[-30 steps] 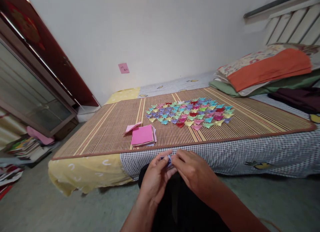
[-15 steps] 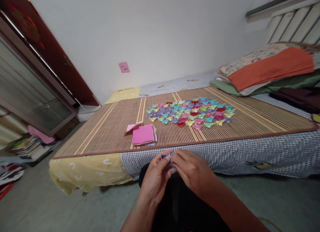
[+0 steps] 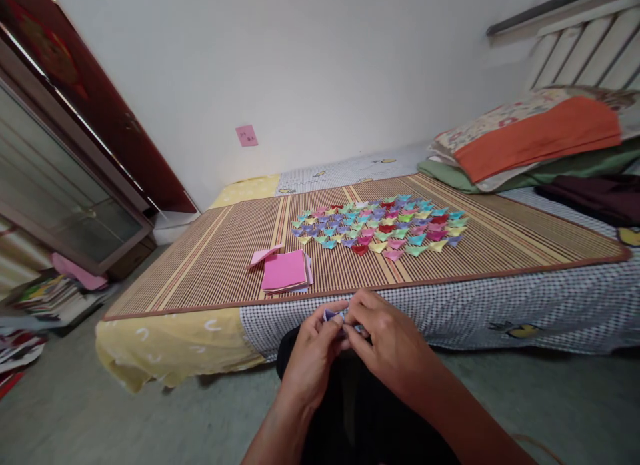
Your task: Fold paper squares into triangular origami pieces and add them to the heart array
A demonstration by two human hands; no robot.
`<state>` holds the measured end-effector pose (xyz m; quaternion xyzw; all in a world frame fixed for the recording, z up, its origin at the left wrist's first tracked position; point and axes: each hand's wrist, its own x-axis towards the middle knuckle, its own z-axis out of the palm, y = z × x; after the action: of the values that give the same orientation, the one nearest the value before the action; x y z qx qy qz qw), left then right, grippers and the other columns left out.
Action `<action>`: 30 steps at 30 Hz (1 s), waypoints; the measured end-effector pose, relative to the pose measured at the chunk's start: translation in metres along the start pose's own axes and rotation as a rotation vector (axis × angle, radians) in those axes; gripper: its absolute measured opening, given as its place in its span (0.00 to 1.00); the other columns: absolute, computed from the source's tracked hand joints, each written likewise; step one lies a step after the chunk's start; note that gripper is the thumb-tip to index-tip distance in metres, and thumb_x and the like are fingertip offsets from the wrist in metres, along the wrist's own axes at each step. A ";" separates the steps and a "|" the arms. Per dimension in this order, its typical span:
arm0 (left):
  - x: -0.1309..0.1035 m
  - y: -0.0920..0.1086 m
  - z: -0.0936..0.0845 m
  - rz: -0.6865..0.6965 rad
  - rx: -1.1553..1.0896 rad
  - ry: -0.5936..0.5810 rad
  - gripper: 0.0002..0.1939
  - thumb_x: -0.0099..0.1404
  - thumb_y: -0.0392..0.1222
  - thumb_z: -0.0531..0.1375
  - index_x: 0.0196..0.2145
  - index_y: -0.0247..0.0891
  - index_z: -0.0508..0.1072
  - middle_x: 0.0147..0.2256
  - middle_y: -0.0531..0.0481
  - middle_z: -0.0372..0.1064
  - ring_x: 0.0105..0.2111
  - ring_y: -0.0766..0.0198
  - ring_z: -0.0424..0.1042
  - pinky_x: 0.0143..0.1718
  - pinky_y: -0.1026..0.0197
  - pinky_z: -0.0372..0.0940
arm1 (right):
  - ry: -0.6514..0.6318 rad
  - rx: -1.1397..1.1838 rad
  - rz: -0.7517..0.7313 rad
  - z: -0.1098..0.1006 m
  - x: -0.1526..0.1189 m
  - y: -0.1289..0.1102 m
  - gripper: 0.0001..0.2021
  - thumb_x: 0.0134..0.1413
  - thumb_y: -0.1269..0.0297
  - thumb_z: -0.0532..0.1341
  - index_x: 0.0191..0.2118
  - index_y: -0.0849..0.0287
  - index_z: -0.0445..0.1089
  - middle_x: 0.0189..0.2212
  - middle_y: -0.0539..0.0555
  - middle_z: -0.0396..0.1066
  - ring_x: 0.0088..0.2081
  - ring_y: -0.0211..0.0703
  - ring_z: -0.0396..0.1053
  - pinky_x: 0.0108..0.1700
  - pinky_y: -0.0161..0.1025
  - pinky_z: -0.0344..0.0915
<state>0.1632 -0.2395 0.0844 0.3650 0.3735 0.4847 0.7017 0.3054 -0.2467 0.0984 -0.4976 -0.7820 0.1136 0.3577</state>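
Note:
Between my hands, above my lap at the bed's front edge, is a small folded piece of purple paper [image 3: 329,313], mostly covered by fingers. My left hand [image 3: 315,345] pinches it from the left, thumb on top. From the right, my right hand [image 3: 383,335] has its thumb and fingertips closed on the paper's other side. Beyond them on the mat lies a stack of square paper [image 3: 285,270] with a pink sheet on top. A lighter pink folded paper [image 3: 264,254] rests at its upper left corner. Several rows of colourful folded paper boats [image 3: 380,228] stand behind.
A striped bamboo mat [image 3: 200,271] covers the bed, over a checked sheet [image 3: 480,311] hanging down in front. Pillows [image 3: 537,141] and dark folded cloth [image 3: 590,197] lie at the right. Books [image 3: 47,295] are piled on the left. A pink note [image 3: 247,135] is on the wall.
My right hand's fingers have spread a little apart and shifted slightly along the purple paper. My left hand keeps its pinch. The whole view has moved slightly.

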 end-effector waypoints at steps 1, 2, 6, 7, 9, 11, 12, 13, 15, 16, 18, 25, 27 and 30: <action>0.000 -0.001 0.000 0.004 0.004 -0.007 0.16 0.61 0.42 0.69 0.46 0.33 0.79 0.38 0.41 0.80 0.38 0.56 0.79 0.38 0.61 0.70 | -0.009 -0.014 0.023 0.000 0.001 -0.001 0.10 0.55 0.81 0.61 0.29 0.59 0.66 0.33 0.54 0.67 0.34 0.44 0.66 0.34 0.38 0.61; 0.000 -0.001 0.001 0.007 0.005 -0.014 0.15 0.61 0.42 0.68 0.45 0.34 0.79 0.39 0.41 0.80 0.39 0.55 0.79 0.38 0.61 0.70 | -0.015 -0.029 0.042 0.000 0.001 -0.002 0.09 0.54 0.81 0.61 0.29 0.59 0.66 0.33 0.54 0.67 0.34 0.44 0.66 0.35 0.39 0.61; 0.001 -0.002 -0.001 0.004 -0.018 0.001 0.14 0.62 0.43 0.68 0.44 0.34 0.80 0.40 0.41 0.80 0.41 0.55 0.79 0.38 0.61 0.70 | -0.016 -0.063 0.061 0.000 0.003 -0.003 0.10 0.52 0.81 0.60 0.29 0.58 0.67 0.33 0.53 0.68 0.36 0.46 0.67 0.37 0.40 0.61; 0.002 -0.002 -0.002 -0.002 -0.030 0.013 0.15 0.61 0.43 0.68 0.44 0.34 0.80 0.39 0.41 0.80 0.41 0.54 0.79 0.38 0.61 0.70 | -0.016 -0.059 0.055 0.000 0.003 -0.003 0.10 0.53 0.81 0.60 0.29 0.58 0.68 0.33 0.53 0.68 0.36 0.46 0.67 0.37 0.40 0.61; 0.003 -0.002 -0.003 -0.009 -0.050 0.037 0.16 0.60 0.44 0.69 0.43 0.34 0.80 0.38 0.41 0.80 0.42 0.53 0.79 0.40 0.59 0.71 | -0.027 -0.047 0.049 -0.002 0.004 -0.003 0.10 0.54 0.81 0.60 0.28 0.58 0.68 0.32 0.53 0.69 0.37 0.46 0.67 0.37 0.40 0.61; 0.003 -0.002 -0.003 -0.009 -0.048 0.050 0.17 0.59 0.45 0.70 0.43 0.34 0.80 0.38 0.41 0.80 0.42 0.52 0.79 0.41 0.57 0.71 | -0.050 -0.052 0.052 -0.004 0.004 -0.004 0.11 0.54 0.80 0.60 0.27 0.59 0.67 0.31 0.54 0.69 0.37 0.47 0.67 0.37 0.40 0.61; 0.003 -0.002 -0.003 -0.007 -0.035 0.052 0.17 0.59 0.45 0.69 0.44 0.34 0.80 0.38 0.41 0.80 0.41 0.52 0.79 0.41 0.57 0.71 | -0.065 -0.062 0.055 -0.005 0.004 -0.004 0.11 0.55 0.80 0.60 0.26 0.59 0.67 0.31 0.54 0.69 0.37 0.47 0.67 0.38 0.41 0.61; 0.003 -0.002 -0.003 -0.003 -0.017 0.049 0.17 0.59 0.46 0.69 0.44 0.34 0.80 0.38 0.41 0.80 0.41 0.52 0.78 0.41 0.57 0.71 | -0.083 -0.075 0.061 -0.007 0.005 -0.005 0.11 0.55 0.80 0.60 0.26 0.59 0.67 0.31 0.54 0.69 0.37 0.47 0.67 0.38 0.41 0.62; 0.003 -0.001 -0.002 0.003 0.020 0.037 0.17 0.60 0.46 0.68 0.44 0.33 0.80 0.39 0.40 0.79 0.40 0.53 0.78 0.40 0.57 0.72 | -0.121 -0.096 0.069 -0.010 0.007 -0.006 0.11 0.57 0.80 0.61 0.26 0.60 0.68 0.32 0.54 0.69 0.37 0.47 0.67 0.40 0.42 0.62; 0.003 -0.001 -0.002 0.008 0.032 0.029 0.17 0.61 0.46 0.68 0.44 0.33 0.79 0.40 0.40 0.79 0.40 0.54 0.78 0.39 0.58 0.72 | -0.142 -0.100 0.074 -0.011 0.008 -0.007 0.11 0.58 0.80 0.61 0.26 0.61 0.69 0.33 0.55 0.70 0.38 0.47 0.68 0.40 0.43 0.63; 0.003 0.000 -0.002 0.017 0.045 0.018 0.16 0.61 0.45 0.67 0.44 0.33 0.79 0.40 0.40 0.79 0.39 0.55 0.77 0.37 0.58 0.71 | -0.187 -0.100 0.084 -0.014 0.010 -0.008 0.11 0.60 0.79 0.61 0.27 0.61 0.71 0.34 0.56 0.71 0.39 0.47 0.69 0.42 0.43 0.64; 0.002 0.005 -0.003 0.004 0.068 -0.012 0.15 0.62 0.44 0.67 0.44 0.33 0.80 0.40 0.41 0.79 0.33 0.61 0.76 0.33 0.62 0.70 | -0.277 -0.084 0.152 -0.017 0.018 -0.010 0.05 0.54 0.79 0.69 0.33 0.63 0.77 0.40 0.58 0.74 0.45 0.52 0.71 0.49 0.46 0.66; 0.002 0.005 -0.002 0.001 0.061 -0.013 0.14 0.62 0.44 0.67 0.43 0.34 0.80 0.40 0.42 0.79 0.32 0.62 0.76 0.32 0.64 0.69 | -0.265 -0.090 0.155 -0.016 0.018 -0.010 0.05 0.52 0.79 0.70 0.32 0.63 0.77 0.39 0.58 0.74 0.45 0.52 0.71 0.48 0.46 0.66; 0.003 0.006 -0.002 -0.001 0.032 -0.022 0.13 0.61 0.43 0.68 0.42 0.33 0.80 0.39 0.43 0.79 0.33 0.62 0.76 0.32 0.65 0.69 | -0.222 -0.088 0.113 -0.015 0.018 -0.010 0.06 0.56 0.78 0.68 0.30 0.63 0.76 0.37 0.57 0.74 0.42 0.50 0.71 0.46 0.45 0.66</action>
<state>0.1599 -0.2353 0.0882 0.3814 0.3735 0.4743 0.7001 0.3039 -0.2390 0.1221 -0.5405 -0.7917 0.1539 0.2397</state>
